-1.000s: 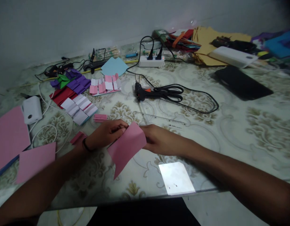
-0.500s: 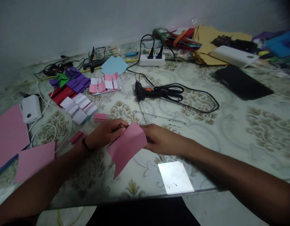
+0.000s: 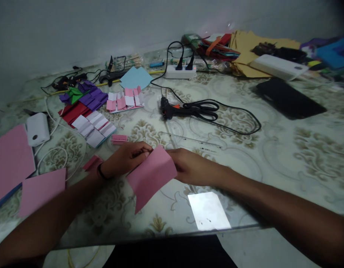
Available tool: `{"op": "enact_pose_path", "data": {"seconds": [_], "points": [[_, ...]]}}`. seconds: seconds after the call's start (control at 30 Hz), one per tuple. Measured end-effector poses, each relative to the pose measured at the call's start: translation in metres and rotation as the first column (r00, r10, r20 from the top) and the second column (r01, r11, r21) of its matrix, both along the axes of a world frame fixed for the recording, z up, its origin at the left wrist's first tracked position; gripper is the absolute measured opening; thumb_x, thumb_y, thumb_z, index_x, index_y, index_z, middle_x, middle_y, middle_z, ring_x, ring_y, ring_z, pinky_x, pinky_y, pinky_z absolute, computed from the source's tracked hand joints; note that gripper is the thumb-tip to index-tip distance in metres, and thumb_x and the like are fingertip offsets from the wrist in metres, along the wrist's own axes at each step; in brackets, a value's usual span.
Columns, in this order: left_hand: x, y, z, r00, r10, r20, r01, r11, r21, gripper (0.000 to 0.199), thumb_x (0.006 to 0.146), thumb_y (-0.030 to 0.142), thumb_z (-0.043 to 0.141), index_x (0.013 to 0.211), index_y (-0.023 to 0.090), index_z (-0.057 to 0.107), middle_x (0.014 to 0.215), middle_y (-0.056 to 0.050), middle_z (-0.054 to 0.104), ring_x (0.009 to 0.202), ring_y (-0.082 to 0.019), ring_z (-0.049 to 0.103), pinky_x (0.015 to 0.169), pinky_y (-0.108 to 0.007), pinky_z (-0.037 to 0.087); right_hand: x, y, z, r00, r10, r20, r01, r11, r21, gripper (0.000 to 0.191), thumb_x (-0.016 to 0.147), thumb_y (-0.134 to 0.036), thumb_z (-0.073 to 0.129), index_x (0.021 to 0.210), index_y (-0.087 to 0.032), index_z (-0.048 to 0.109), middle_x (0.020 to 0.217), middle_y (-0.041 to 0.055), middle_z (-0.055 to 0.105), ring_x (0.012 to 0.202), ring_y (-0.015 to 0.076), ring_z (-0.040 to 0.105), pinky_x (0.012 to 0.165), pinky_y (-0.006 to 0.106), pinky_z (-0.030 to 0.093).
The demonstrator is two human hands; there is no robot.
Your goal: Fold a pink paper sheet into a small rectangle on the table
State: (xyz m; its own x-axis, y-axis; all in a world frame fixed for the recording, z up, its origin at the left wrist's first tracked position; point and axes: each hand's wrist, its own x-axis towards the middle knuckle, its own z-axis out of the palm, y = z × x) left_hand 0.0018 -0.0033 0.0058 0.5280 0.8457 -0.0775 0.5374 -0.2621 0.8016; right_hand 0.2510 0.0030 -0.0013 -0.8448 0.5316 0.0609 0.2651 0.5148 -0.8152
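Observation:
A curved sheet of pink paper (image 3: 152,176) is held above the patterned tabletop between both hands. My left hand (image 3: 130,158), with a dark band at the wrist, is closed on its upper left edge, thumb on top. From the right, my right hand (image 3: 188,165) grips the paper, its fingertips hidden behind the sheet. Small folded pink pieces (image 3: 119,139) lie just beyond my left hand, and another folded pink piece (image 3: 92,163) is beside the left wrist. A white square (image 3: 209,211) lies near the front edge.
Folded white pieces (image 3: 94,128), purple pieces (image 3: 93,97) and pink sheets (image 3: 43,190) lie at the left. Beyond the hands are a glue gun (image 3: 172,110) with a looped cord, a clear ruler (image 3: 194,140) and a power strip (image 3: 180,72). A black phone-like slab (image 3: 290,97) lies right.
The right edge of the pink paper and my right hand have shifted very slightly to the right. Both hands keep their hold.

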Motion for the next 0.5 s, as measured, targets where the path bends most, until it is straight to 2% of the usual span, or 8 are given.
{"op": "enact_pose_path", "data": {"seconds": [0.17, 0.5], "points": [[-0.001, 0.0007, -0.0034, 1.0, -0.009, 0.003, 0.009, 1.0, 0.029, 0.026, 0.098, 0.026, 0.053, 0.111, 0.014, 0.072, 0.102, -0.005, 0.076, 0.09, -0.017, 0.07, 0.08, -0.027, 0.051, 0.0002, -0.001, 0.001, 0.999, 0.006, -0.039, -0.007, 1.0, -0.023, 0.012, 0.093, -0.016, 0.052, 0.084, -0.016, 0.06, 0.093, 0.0077, 0.069, 0.084, 0.0171, 0.065, 0.078, 0.028, 0.049], [-0.0002, 0.0006, -0.0039, 1.0, 0.018, 0.007, -0.018, 1.0, -0.014, 0.025, 0.098, 0.026, 0.054, 0.108, 0.016, 0.074, 0.104, -0.006, 0.079, 0.091, -0.019, 0.072, 0.078, -0.028, 0.054, -0.0008, 0.0009, 0.0056, 1.0, -0.005, -0.011, 0.005, 0.999, -0.039, 0.01, 0.095, -0.017, 0.056, 0.091, -0.016, 0.065, 0.087, 0.0039, 0.068, 0.079, 0.0151, 0.062, 0.077, 0.027, 0.05]]}}
